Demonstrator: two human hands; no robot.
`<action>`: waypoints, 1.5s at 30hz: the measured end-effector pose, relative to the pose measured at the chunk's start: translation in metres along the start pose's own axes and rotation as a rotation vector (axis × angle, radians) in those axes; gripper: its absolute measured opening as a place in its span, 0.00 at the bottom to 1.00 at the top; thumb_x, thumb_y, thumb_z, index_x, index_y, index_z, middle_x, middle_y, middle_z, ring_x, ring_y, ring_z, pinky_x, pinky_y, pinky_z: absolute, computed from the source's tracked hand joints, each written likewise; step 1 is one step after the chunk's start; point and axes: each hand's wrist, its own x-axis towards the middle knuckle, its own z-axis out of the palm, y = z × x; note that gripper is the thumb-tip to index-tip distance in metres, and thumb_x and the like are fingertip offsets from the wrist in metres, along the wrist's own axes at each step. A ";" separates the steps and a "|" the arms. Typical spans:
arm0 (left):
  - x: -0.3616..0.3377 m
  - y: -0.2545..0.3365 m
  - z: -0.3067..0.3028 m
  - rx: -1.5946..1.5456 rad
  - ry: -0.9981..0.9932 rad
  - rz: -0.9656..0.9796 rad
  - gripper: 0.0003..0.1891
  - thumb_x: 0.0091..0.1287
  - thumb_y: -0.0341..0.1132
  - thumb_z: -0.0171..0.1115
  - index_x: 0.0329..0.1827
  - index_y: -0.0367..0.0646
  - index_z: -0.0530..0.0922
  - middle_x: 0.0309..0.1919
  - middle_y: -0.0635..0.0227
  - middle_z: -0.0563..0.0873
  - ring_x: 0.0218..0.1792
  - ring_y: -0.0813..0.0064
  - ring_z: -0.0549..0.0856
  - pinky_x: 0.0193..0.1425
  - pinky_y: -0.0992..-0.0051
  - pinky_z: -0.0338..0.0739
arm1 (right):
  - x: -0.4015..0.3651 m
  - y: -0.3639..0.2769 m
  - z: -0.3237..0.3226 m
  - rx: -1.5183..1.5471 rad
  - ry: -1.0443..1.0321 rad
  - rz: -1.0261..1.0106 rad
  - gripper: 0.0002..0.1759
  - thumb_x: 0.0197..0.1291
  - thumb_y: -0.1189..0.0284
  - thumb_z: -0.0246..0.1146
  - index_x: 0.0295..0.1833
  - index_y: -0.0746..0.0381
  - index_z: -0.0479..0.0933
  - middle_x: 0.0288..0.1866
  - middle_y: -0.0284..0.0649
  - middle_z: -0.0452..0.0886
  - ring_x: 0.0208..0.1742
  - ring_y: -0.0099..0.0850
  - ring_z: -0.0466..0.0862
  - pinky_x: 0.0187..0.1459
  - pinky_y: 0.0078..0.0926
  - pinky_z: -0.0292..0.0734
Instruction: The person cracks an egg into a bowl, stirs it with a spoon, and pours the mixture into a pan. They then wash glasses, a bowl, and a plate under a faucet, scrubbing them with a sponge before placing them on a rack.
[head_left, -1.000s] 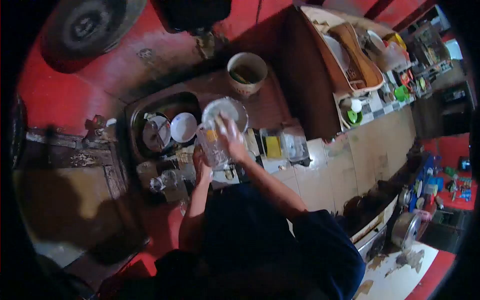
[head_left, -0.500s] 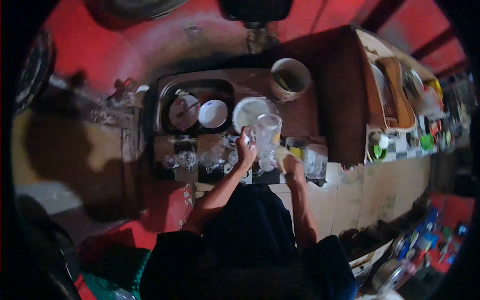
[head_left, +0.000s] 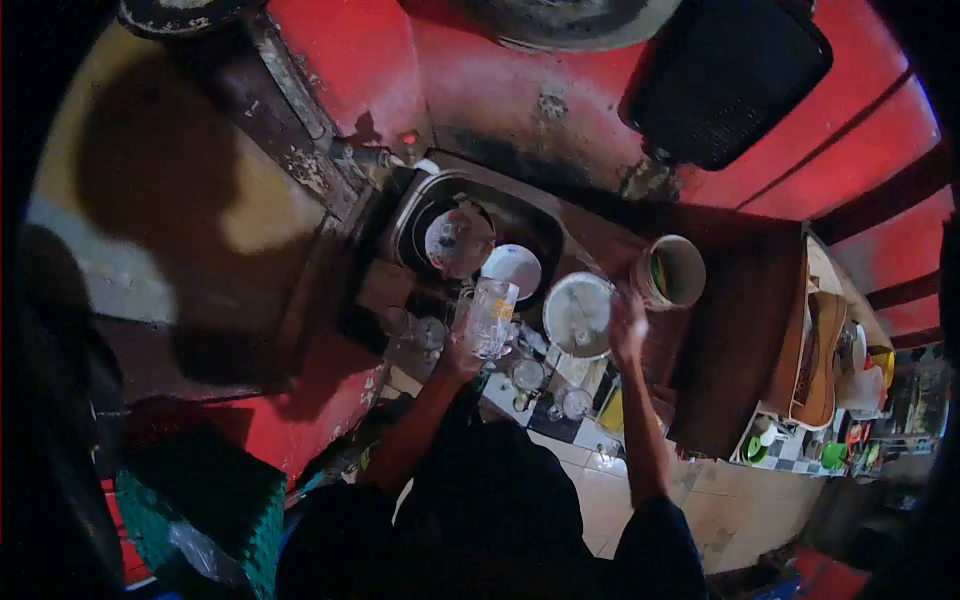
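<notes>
My left hand (head_left: 463,352) is wrapped round a clear glass mug (head_left: 492,318) with an orange-yellow print, tilted in front of the sink. My right hand (head_left: 628,328) is smeared by motion, between a round whitish tub (head_left: 580,315) and a pale bucket (head_left: 672,273). Its fingers, and anything in them, cannot be made out. Behind the mug, a white bowl (head_left: 513,268) and a larger dish (head_left: 460,243) lie in the sink (head_left: 530,205). Several glasses, one a clear glass (head_left: 527,375), stand on the checkered ledge close to my body.
A tap (head_left: 425,166) juts over the sink's left corner. Right of the bucket rises a brown cabinet side (head_left: 740,345). A black tray-like panel (head_left: 730,85) hangs on the red wall. At lower left stands a green woven basket (head_left: 205,500).
My view has turned, tilting the sink. The mug in my left hand has moved left, towards the bowls. My right hand has left the mug and reached right, beside the tub.
</notes>
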 end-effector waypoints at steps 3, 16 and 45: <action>0.000 0.036 0.012 0.698 -0.103 0.334 0.32 0.67 0.54 0.49 0.70 0.47 0.58 0.60 0.57 0.73 0.49 0.57 0.81 0.45 0.59 0.81 | 0.111 -0.181 0.063 -0.046 -0.248 -0.181 0.26 0.55 0.68 0.58 0.61 0.59 0.67 0.43 0.50 0.81 0.40 0.50 0.82 0.42 0.41 0.78; 0.117 0.138 -0.053 0.604 0.531 0.264 0.30 0.67 0.51 0.52 0.68 0.45 0.64 0.64 0.65 0.70 0.63 0.70 0.70 0.66 0.69 0.63 | 0.248 -0.364 0.215 -0.556 -0.781 -0.649 0.18 0.57 0.57 0.53 0.49 0.52 0.78 0.46 0.47 0.80 0.50 0.43 0.80 0.52 0.42 0.73; 0.006 0.116 -0.065 0.669 0.628 0.257 0.22 0.66 0.48 0.58 0.57 0.43 0.71 0.47 0.66 0.81 0.46 0.72 0.81 0.47 0.69 0.76 | 0.151 -0.168 0.281 0.084 -0.507 -0.340 0.35 0.31 0.59 0.76 0.47 0.64 0.74 0.45 0.51 0.80 0.44 0.50 0.81 0.45 0.41 0.77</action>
